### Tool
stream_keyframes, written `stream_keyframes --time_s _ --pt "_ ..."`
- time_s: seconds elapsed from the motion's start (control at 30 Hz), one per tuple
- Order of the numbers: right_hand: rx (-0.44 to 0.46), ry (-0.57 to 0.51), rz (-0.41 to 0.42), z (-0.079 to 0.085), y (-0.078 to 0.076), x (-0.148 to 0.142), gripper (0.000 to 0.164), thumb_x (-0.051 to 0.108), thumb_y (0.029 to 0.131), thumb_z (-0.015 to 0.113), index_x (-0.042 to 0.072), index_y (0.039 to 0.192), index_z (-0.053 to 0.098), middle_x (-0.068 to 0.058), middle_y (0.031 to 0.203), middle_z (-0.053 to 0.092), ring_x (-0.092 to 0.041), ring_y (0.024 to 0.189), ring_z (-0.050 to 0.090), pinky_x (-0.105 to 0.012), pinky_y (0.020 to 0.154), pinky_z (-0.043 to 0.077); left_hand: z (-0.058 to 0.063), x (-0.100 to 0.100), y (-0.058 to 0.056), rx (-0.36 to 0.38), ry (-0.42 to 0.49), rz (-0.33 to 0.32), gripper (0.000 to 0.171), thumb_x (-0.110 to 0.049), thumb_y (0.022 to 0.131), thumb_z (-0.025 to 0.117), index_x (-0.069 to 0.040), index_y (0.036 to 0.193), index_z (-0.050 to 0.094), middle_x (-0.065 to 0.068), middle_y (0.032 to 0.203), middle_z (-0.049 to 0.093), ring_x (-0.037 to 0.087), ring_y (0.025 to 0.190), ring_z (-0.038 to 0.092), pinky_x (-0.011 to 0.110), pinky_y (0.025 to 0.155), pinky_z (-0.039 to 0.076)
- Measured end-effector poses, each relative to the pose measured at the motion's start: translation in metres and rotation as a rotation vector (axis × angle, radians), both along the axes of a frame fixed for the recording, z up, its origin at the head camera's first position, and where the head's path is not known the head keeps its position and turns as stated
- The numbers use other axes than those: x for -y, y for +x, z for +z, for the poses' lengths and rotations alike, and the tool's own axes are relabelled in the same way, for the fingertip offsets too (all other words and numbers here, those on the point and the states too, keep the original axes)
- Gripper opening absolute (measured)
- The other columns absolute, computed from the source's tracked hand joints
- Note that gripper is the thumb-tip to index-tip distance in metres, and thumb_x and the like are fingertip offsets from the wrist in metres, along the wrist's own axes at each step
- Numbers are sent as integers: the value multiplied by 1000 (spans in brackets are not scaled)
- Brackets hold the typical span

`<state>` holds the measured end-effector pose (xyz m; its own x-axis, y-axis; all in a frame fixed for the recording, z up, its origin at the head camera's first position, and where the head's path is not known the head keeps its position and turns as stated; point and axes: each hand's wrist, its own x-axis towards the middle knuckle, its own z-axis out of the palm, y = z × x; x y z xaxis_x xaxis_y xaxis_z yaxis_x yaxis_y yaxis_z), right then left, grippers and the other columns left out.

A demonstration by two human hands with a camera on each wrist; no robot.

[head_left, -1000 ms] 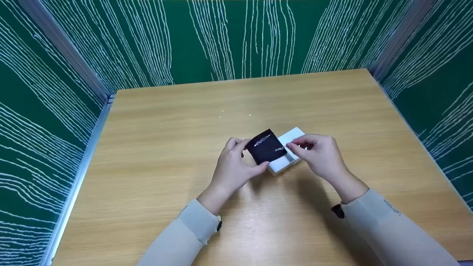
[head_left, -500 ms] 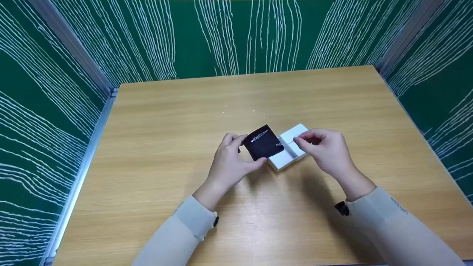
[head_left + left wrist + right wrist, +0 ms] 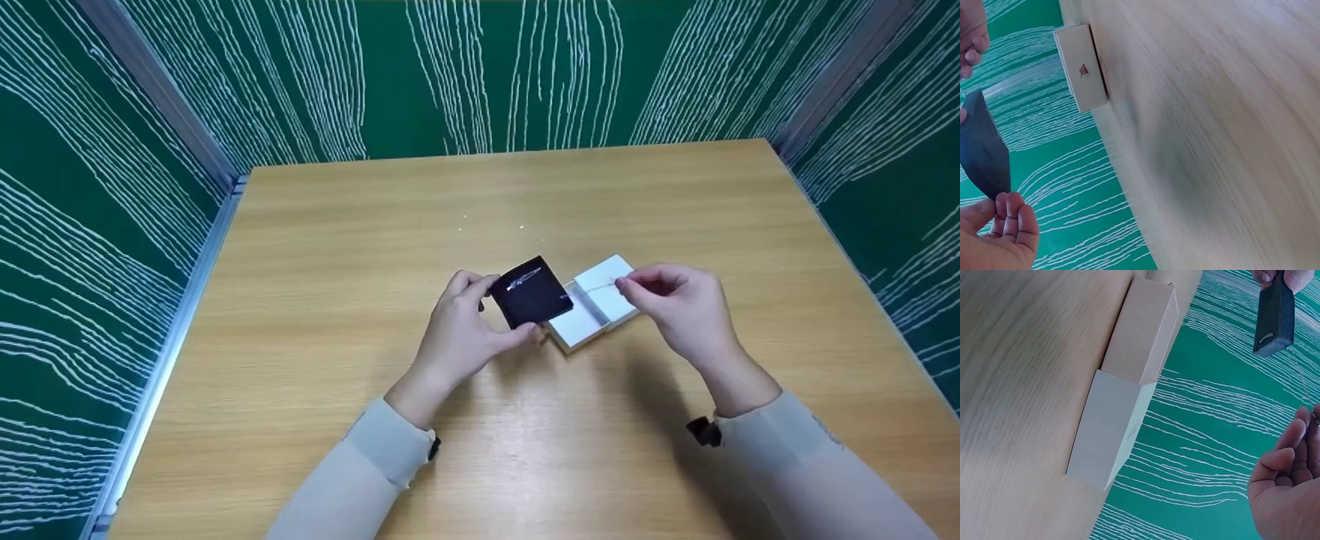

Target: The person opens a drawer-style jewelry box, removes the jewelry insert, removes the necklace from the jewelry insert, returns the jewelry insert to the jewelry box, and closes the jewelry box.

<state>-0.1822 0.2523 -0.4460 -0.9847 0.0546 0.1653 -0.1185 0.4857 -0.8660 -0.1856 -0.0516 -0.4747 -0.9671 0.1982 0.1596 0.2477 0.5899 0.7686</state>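
My left hand (image 3: 457, 330) grips a black foam jewelry pad (image 3: 531, 292) by its edges, thumb at the near corner, holding it up over the table. A silver piece of jewelry lies across the pad's face. From the pad's right side a thin silver chain (image 3: 1300, 374) runs taut to my right hand (image 3: 682, 307), whose thumb and forefinger pinch its end. In the right wrist view the pad (image 3: 1275, 318) hangs above, with the chain leaving its lower corner. The left wrist view shows fingertips (image 3: 1009, 211) at the pad's edge.
Under the hands sits an open white box (image 3: 576, 322), its white-topped other half (image 3: 611, 281) right beside it on the wooden table (image 3: 337, 300). A few tiny pale specks (image 3: 522, 227) lie farther back. Green panels (image 3: 420, 90) with white lines enclose the table's far side and flanks.
My right hand has drawn away rightward from the pad, pulling the chain out longer. Less of the silver piece shows at the pad's right edge. The left hand keeps its grip on the pad.
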Motion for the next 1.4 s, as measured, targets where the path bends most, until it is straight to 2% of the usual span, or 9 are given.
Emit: stream_keyframes --time_s 0.23,0.47,0.63,0.73,1.13,1.4 --pt "14 -25 -17 2 -1 -4 27 23 103 85 -1 116 85 21 93 76 -9 86 66 -15 73 57 2 3 0 -24 -13 -6 88 -48 84 99 -5 154 67 3 131 60 24 111 59 37 96 55" --pt "27 -26 -33 6 -2 -8 32 30 104 85 1 118 85 19 98 78 -12 90 67 -15 75 57 3 6 -2 -25 2 -8 85 -45 84 99 -5 153 68 4 131 60 29 113 61 37 94 53" --pt "4 -42 -46 4 -5 -11 30 25 103 85 -3 116 85 25 93 78 -5 87 69 -14 74 57 4 8 -1 -24 9 -3 86 -45 84 99 -4 153 68 4 132 61 26 112 60 37 94 53" --pt "-4 -53 -52 3 -6 -13 29 22 103 85 -5 115 84 26 90 77 -2 86 71 -13 75 57 3 9 -1 -19 15 -9 85 -44 85 99 -3 153 67 5 135 61 29 114 62 39 97 55" --pt "60 -24 -100 1 -6 -21 36 31 105 83 -2 119 83 24 95 77 -5 92 70 -13 78 58 -1 11 1 -4 26 -31 82 -41 86 99 -2 152 68 6 136 62 35 116 65 41 99 57" --pt "90 -13 -133 3 -8 -26 38 34 107 81 0 124 83 27 97 77 -6 94 68 -12 79 57 -1 12 2 -6 2 -35 81 -43 86 98 -3 150 69 5 134 63 30 113 64 38 96 57"
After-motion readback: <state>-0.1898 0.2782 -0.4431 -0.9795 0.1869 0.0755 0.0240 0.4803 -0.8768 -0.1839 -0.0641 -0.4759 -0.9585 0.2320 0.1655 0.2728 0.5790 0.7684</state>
